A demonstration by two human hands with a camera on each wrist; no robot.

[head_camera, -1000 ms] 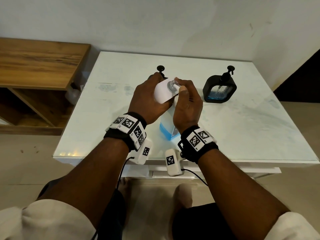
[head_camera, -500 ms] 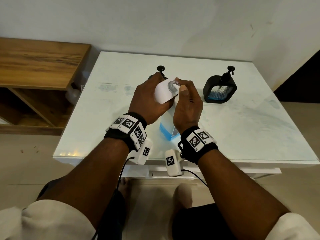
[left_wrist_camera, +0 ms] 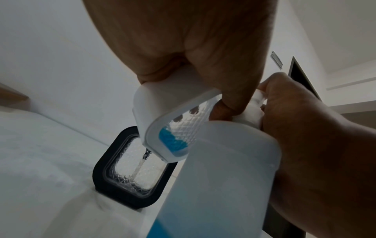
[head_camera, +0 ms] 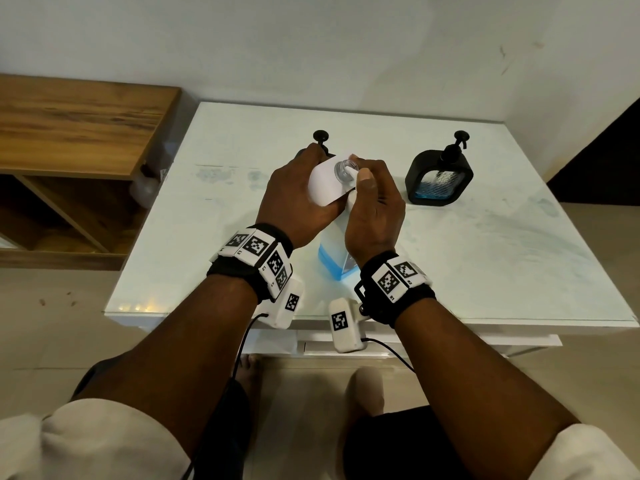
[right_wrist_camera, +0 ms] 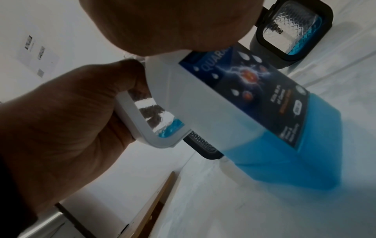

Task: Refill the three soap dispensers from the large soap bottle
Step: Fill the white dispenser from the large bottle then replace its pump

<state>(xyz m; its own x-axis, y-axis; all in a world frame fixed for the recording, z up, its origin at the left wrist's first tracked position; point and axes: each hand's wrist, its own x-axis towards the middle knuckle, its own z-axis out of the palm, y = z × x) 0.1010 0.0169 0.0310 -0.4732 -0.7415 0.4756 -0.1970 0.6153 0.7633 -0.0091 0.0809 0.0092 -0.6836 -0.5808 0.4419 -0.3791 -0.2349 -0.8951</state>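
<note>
My left hand grips a white soap dispenser, tilted, its open glass neck against the spout of the large soap bottle. In the left wrist view a little blue soap lies in the lower corner of the white dispenser. My right hand is curled over the pump head of the large bottle, which stands on the table with blue soap in its lower part. A black dispenser with some blue soap stands to the right. A second black dispenser stands behind my left hand.
The white table has bare surface to the right and at the front. A wooden shelf unit stands to the left of it. A wall runs close behind the table, and a dark opening lies at far right.
</note>
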